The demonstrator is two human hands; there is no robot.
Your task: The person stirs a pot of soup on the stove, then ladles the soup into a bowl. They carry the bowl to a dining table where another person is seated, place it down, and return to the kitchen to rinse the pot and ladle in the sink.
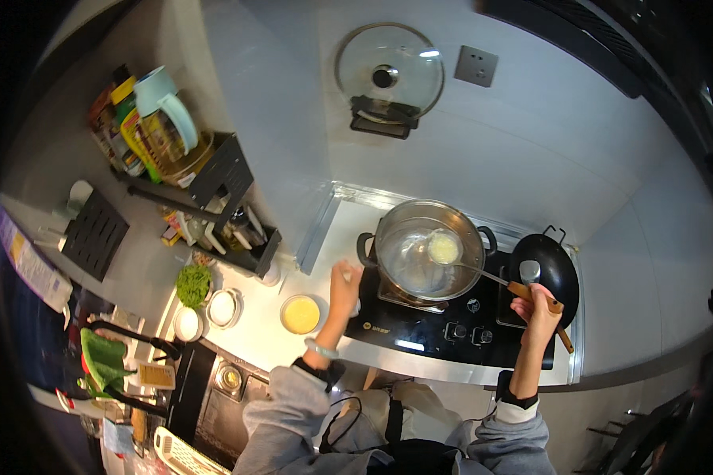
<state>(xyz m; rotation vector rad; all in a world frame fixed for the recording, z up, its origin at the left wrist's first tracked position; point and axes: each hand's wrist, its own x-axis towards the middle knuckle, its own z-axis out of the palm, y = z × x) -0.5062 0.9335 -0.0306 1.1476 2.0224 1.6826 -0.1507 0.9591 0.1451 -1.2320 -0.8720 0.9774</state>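
Note:
My right hand (538, 314) grips the wooden handle of a metal ladle (444, 248), whose bowl holds something pale yellow inside a stainless steel pot (407, 270). The pot, with black side handles, stands on the black gas hob (410, 332) and has cloudy liquid in it. My left hand (346, 282) is raised just left of the pot, fingers bent together; whether it pinches something small cannot be told. A bowl of yellow liquid (300, 314) sits on the white counter, left of that forearm.
A black wok (543, 273) with a metal spatula (530, 271) stands right of the pot. Chopped greens (193, 285) and two white bowls (221, 307) (188, 324) are at the left, by the sink (223, 415). A glass lid (390, 65) hangs on the wall; black racks (237, 255) hold bottles.

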